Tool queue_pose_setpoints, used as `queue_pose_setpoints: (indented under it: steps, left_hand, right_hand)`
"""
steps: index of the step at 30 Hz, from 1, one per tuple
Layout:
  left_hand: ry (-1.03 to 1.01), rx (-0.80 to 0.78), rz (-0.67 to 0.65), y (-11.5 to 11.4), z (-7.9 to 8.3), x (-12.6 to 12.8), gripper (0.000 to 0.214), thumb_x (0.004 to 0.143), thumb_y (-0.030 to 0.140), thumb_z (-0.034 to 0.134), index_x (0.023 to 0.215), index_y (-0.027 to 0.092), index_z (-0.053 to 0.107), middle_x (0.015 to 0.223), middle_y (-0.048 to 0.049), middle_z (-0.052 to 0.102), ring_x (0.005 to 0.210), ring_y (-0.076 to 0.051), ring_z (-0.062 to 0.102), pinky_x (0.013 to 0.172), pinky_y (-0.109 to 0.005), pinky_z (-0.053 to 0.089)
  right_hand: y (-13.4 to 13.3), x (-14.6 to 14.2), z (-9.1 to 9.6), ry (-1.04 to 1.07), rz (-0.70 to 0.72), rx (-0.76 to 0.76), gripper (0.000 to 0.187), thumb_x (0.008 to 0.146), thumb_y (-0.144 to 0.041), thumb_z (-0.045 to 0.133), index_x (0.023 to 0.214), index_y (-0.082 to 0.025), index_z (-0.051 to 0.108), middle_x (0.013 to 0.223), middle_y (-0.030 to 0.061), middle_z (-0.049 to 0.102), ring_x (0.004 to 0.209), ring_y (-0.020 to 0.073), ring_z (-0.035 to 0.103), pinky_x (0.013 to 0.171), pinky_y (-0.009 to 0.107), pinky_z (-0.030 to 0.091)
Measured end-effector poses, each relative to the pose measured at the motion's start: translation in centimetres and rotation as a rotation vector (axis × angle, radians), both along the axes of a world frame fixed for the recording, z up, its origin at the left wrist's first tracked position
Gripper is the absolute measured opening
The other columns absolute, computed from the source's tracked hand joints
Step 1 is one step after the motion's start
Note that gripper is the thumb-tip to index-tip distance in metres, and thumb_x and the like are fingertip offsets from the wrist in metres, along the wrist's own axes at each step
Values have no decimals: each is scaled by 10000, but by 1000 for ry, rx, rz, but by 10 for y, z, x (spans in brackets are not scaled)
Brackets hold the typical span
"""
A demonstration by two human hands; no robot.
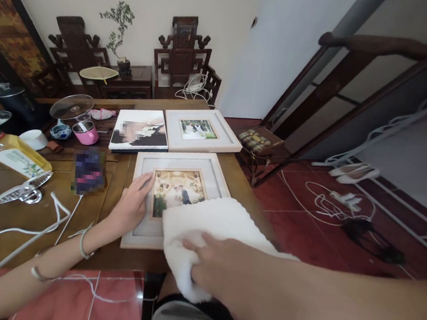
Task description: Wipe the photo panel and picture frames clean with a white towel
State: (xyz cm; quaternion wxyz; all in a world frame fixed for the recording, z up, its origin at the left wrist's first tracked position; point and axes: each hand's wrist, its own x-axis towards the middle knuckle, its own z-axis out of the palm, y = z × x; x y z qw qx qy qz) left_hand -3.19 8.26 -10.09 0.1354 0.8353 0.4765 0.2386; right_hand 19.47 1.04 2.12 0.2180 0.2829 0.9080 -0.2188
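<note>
We have the nearest picture frame [218, 173] lying flat at the front edge of the wooden table [24, 223], dead ahead at 12 o'clock. A white fluffy cloth [223, 220] covers its lower right corner and spills over the table's edge.

Our left hand [131, 205] rests open on the frame's left border, at 9 o'clock from the photo. The fingers are flat and grip nothing. Our right hand [214, 264] lies palm down on the cloth at 5 o'clock from the photo, with the thumb out. It is blurred, so we cannot tell whether the fingers clutch a fold or only press.

To wipe well, we judge that the left hand should bear straight down, so the frame does not slide toward the edge. The cloth should travel in even strokes from the 5 o'clock corner across the glass, under light pressure. We should watch the overhanging part of the cloth, which could drag.

A second frame [234, 137] and a photo print [155, 140] lie side by side at 12 o'clock beyond the first frame, just apart from it. A pink cup [86, 132] stands at 10 o'clock. A white cable [59, 211] runs across the table at 9 o'clock, well clear of the frame.
</note>
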Motion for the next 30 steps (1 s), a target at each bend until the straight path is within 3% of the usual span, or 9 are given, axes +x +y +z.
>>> queue_pose_setpoints:
  steps: [3,5,9,13,15,18,22,25,30]
  left_hand:
    - [-4,8,-7,0,0,0,729,785,-34,323,1479,189,355,1501,-129,377,1412,-258,304,1164,-516,266]
    - [-3,5,-9,-1,1,0,719,789,-33,319,1476,172,360,1497,-142,379,1410,-262,305,1161,-520,271]
    - [2,-16,-10,-4,6,-3,734,781,-43,324,1480,181,354,1502,-141,373,1411,-268,305,1157,-537,264]
    - [6,-26,6,-5,9,-5,699,803,-36,319,1471,164,368,1499,-152,375,1408,-272,309,1153,-541,267]
    - [2,-28,6,-5,9,-5,716,794,-41,322,1476,173,359,1502,-144,371,1408,-267,310,1152,-535,274]
    - [-12,-23,5,-4,7,-4,736,779,-45,330,1479,182,355,1503,-137,373,1408,-266,309,1154,-531,275]
    - [-21,-22,12,-4,6,-3,705,787,-31,333,1464,161,383,1494,-149,385,1405,-273,311,1157,-539,267]
    - [-10,-30,17,-5,7,-2,707,781,-33,332,1461,153,388,1498,-150,378,1406,-273,309,1157,-537,268]
    - [-2,-36,27,-7,10,-1,708,783,-31,324,1463,158,385,1495,-146,385,1403,-276,314,1155,-543,270]
  right_hand:
    - [14,-5,15,-124,14,83,324,691,21,619,969,-119,712,1230,195,637,994,292,664,812,362,528]
    - [32,-3,14,-125,-42,219,410,731,52,546,1080,-117,682,1380,202,534,1129,323,608,845,378,532]
    - [75,2,-12,-131,-140,534,523,745,76,523,1227,-107,609,1552,197,291,1357,427,365,849,439,555]
    - [104,-1,-29,-186,-163,686,472,826,51,469,1229,-137,626,1576,174,238,1385,436,312,947,566,480]
    - [101,-5,-25,-212,-166,668,448,860,31,443,1225,-143,636,1576,173,240,1384,435,316,976,603,440]
    - [74,-12,-9,-208,-148,536,428,847,26,466,1209,-114,647,1550,209,285,1366,453,339,959,605,451]
    - [24,-18,6,-123,-41,133,433,671,15,671,1075,-137,714,1428,214,482,1243,429,509,913,512,510]
    - [-1,-24,10,-54,67,-52,334,675,18,670,944,-162,752,1346,183,575,1184,363,582,1010,478,447]
    - [-1,-24,26,-110,-16,-32,378,711,5,638,1041,-162,721,1492,160,422,1269,408,495,898,446,525]
